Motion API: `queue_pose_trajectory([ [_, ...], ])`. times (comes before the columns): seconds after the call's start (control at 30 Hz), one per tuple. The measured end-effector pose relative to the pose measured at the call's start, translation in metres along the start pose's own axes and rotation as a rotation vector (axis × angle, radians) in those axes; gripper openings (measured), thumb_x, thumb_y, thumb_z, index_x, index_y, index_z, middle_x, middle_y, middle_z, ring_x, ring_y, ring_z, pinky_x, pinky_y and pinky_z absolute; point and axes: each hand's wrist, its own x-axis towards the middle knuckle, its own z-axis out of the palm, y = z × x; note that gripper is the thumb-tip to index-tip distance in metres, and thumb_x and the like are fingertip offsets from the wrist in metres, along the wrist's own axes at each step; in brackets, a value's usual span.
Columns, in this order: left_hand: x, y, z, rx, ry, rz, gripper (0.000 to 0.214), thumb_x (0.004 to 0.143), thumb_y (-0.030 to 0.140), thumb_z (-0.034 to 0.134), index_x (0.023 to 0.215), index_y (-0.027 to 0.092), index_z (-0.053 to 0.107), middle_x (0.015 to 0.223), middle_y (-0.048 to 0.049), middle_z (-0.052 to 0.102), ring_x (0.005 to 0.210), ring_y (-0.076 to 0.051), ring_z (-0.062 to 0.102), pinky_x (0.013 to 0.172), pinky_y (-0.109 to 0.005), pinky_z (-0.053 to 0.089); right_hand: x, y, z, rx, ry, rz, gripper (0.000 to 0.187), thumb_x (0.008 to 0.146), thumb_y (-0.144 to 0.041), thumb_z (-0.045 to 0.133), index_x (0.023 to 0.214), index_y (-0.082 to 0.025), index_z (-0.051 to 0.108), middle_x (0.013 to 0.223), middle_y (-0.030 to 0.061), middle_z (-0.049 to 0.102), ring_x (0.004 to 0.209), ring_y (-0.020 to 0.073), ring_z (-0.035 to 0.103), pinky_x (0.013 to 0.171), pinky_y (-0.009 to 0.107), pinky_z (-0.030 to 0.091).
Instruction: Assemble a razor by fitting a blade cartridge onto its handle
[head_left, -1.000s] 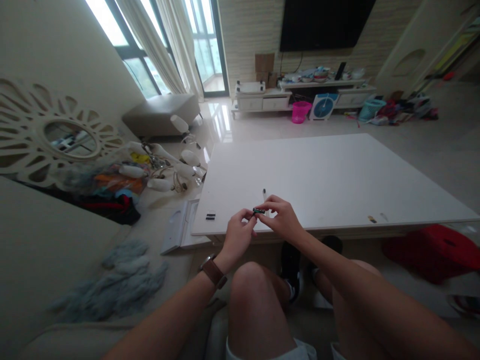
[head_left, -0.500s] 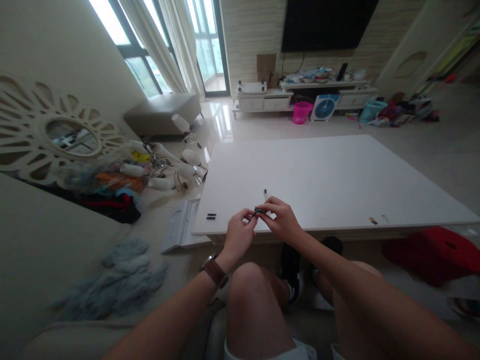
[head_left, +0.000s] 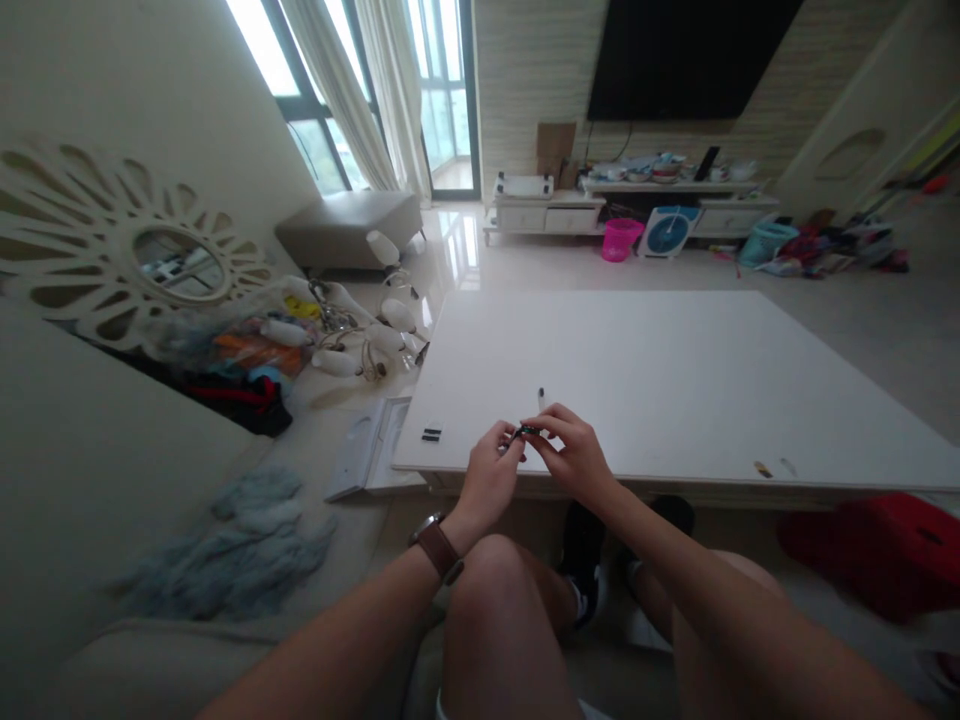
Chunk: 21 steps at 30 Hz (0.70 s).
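Note:
Both hands meet over the near edge of the white table [head_left: 637, 370]. Between their fingertips is a small dark object [head_left: 529, 430] with a greenish tint, too small to name. My left hand [head_left: 491, 465], with a brown-strapped watch on its wrist, pinches the object's left end. My right hand [head_left: 574, 448] grips its right end between thumb and fingers. Just beyond my right fingers lies a small white item with a dark tip [head_left: 541, 394], partly hidden by the hand. Two short black strips [head_left: 431, 435] lie side by side on the table at the left.
Near the table's front right edge sit a small dark and yellow piece [head_left: 763, 469] and a pale, clear-looking piece [head_left: 787, 466]. A red stool-like object [head_left: 885, 555] stands below on the right. An open white box [head_left: 364, 450] and a chandelier [head_left: 367, 340] are on the floor at left.
The camera view has shifted, so the room appears slightly lower and further right. Both hands stay together on the small dark object, with only slight finger movement.

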Motion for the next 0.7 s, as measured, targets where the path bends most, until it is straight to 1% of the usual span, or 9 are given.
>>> queue_pose_trajectory([
  [0.1,-0.0014,0.0003,0.0012,-0.030,-0.030,-0.015,0.025,0.093,0.039,0.049,0.086,0.017,0.059,0.071,0.0000,0.060,0.054,-0.010,0.049,0.052,-0.022,0.036,-0.0009,-0.0006,0.0000,0.025,0.012,0.013,0.023,0.090,-0.015,0.062,0.107,-0.027,0.073,0.089,0.0039,0.062,0.082,0.0180,0.059,0.070,0.031,0.048],
  [0.2,-0.0013,-0.0008,0.0016,-0.027,-0.048,0.009,0.030,0.095,0.043,0.045,0.086,0.017,0.058,0.069,0.0004,0.059,0.053,-0.010,0.048,0.052,-0.023,0.035,-0.0003,-0.0017,0.0025,0.047,0.037,0.003,0.022,0.090,-0.016,0.063,0.106,-0.027,0.073,0.090,0.0040,0.062,0.082,0.0180,0.059,0.070,0.031,0.049],
  [0.33,0.0023,-0.0038,0.0019,-0.040,-0.026,0.030,0.028,0.094,0.041,0.046,0.089,0.017,0.060,0.069,0.0001,0.058,0.057,-0.011,0.049,0.056,-0.023,0.037,0.0004,-0.0018,0.0041,0.018,0.043,-0.028,0.023,0.091,-0.015,0.062,0.107,-0.027,0.072,0.090,0.0040,0.062,0.082,0.0183,0.059,0.073,0.032,0.049],
  [0.47,0.0050,-0.0044,0.0030,-0.134,-0.063,-0.013,0.026,0.091,0.041,0.050,0.090,0.016,0.060,0.065,0.0006,0.057,0.055,-0.011,0.046,0.053,-0.023,0.034,-0.0007,0.0005,0.0017,-0.006,0.037,-0.037,0.025,0.092,-0.014,0.058,0.109,-0.028,0.071,0.093,0.0049,0.063,0.086,0.0192,0.060,0.075,0.033,0.050],
  [0.57,0.0050,-0.0017,0.0037,-0.181,-0.077,-0.030,0.026,0.090,0.041,0.051,0.087,0.016,0.059,0.063,0.0012,0.055,0.053,-0.011,0.043,0.051,-0.023,0.033,-0.0011,0.0012,0.0008,-0.006,0.026,-0.047,0.025,0.093,-0.014,0.056,0.109,-0.027,0.070,0.095,0.0052,0.063,0.088,0.0192,0.061,0.076,0.033,0.052],
  [0.7,0.0046,0.0020,0.0039,-0.184,-0.055,0.003,0.031,0.092,0.042,0.046,0.080,0.016,0.057,0.062,0.0013,0.053,0.055,-0.010,0.043,0.053,-0.024,0.034,-0.0006,0.0000,0.0026,0.045,0.037,-0.035,0.025,0.093,-0.013,0.055,0.109,-0.027,0.069,0.098,0.0051,0.064,0.090,0.0183,0.063,0.077,0.032,0.053],
])
